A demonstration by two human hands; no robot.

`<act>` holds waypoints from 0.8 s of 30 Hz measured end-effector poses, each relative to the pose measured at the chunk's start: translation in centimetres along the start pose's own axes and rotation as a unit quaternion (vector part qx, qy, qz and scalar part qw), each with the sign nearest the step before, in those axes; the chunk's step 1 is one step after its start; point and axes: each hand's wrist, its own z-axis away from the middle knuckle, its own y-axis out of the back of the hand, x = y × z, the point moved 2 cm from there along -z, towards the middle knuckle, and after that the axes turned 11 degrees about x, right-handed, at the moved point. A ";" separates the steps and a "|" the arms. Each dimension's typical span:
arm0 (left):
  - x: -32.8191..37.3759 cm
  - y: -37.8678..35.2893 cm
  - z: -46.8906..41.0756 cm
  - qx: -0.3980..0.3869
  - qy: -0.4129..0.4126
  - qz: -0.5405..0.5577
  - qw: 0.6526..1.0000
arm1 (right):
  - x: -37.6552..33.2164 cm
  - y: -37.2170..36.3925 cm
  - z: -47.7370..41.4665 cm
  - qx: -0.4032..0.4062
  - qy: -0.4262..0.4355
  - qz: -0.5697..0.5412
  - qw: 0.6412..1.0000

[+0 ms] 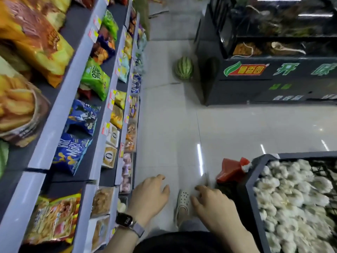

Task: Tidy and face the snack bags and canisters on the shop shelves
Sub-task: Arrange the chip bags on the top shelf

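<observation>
Snack bags fill the grey shelves (60, 105) along my left. An orange chip bag (34, 42) lies on the top tier, with a blue bag (74, 148) and a green bag (94, 79) one tier lower. Clear packs of snacks (103, 199) line the lowest tiers. My left hand (148, 196), a watch on its wrist, hovers over the floor beside the bottom shelf with fingers relaxed and holds nothing. My right hand (215, 207) hangs over the aisle with loosely curled fingers, also holding nothing. No canister is visible.
A dark crate of white produce (291, 198) stands at the right, with a red bag (231, 169) beside it. A black display case (273, 57) stands across the aisle, a watermelon (184, 68) on the floor next to it. My shoe (182, 203) rests on the white tiles.
</observation>
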 end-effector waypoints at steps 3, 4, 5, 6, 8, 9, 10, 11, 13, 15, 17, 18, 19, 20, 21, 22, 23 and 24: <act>2.5 2.1 -4.0 0.013 -0.006 0.003 1.000 | 0.6 2.6 -4.6 0.011 0.015 -0.008 1.000; 3.1 2.7 -5.3 0.020 -0.006 0.004 1.000 | 0.7 3.2 -6.2 0.014 0.019 -0.010 1.000; 3.6 3.3 -6.5 0.025 -0.004 0.005 1.000 | 0.7 3.8 -7.9 0.016 0.022 -0.010 1.000; 4.0 4.0 -7.6 0.029 -0.002 0.006 1.000 | 0.7 4.3 -9.5 0.015 0.026 -0.009 1.000; 4.4 5.0 -9.4 0.032 0.001 0.005 0.999 | 0.3 5.2 -12.8 0.008 0.032 -0.005 0.999; 4.4 5.5 -10.2 0.034 0.002 0.005 0.999 | -0.1 5.7 -14.4 0.007 0.038 -0.003 0.999; 4.3 5.9 -11.0 0.036 0.006 0.006 0.999 | -0.6 6.1 -16.0 0.006 0.044 -0.002 0.999; 4.1 6.4 -11.9 0.038 0.011 0.007 0.999 | -1.2 6.5 -17.5 0.006 0.050 -0.002 0.999; 3.6 7.1 -13.8 0.040 0.023 0.011 0.999 | -2.6 7.0 -20.6 0.007 0.060 0.001 0.998; 2.9 7.9 -16.1 0.035 0.032 0.016 0.999 | -4.4 7.3 -23.6 0.008 0.066 0.005 0.998; 2.2 8.8 -18.6 0.033 0.035 0.018 0.999 | -6.2 7.6 -26.6 0.011 0.066 0.009 0.998; 1.8 9.3 -20.0 0.033 0.037 0.018 0.999 | -7.1 7.8 -28.1 0.013 0.065 0.010 0.998; 1.5 9.9 -21.5 0.032 0.039 0.017 0.999 | -7.9 8.0 -29.4 0.013 0.062 0.010 0.998; 1.1 10.5 -22.9 0.034 0.041 0.017 0.998 | -8.8 8.3 -30.7 0.013 0.058 0.010 0.998; 0.9 11.1 -24.2 0.036 0.043 0.017 0.998 | -9.6 8.7 -31.9 0.011 0.056 0.009 0.998; 0.6 11.8 -25.5 0.039 0.043 0.018 0.998 | -10.4 9.1 -33.0 0.011 0.054 0.009 0.998; 0.4 12.5 -26.9 0.042 0.042 0.020 0.998 | -11.1 9.4 -34.1 0.011 0.051 0.011 0.999; 0.2 13.2 -28.3 0.042 0.039 0.024 0.998 | -11.7 9.8 -35.0 0.012 0.048 0.013 0.999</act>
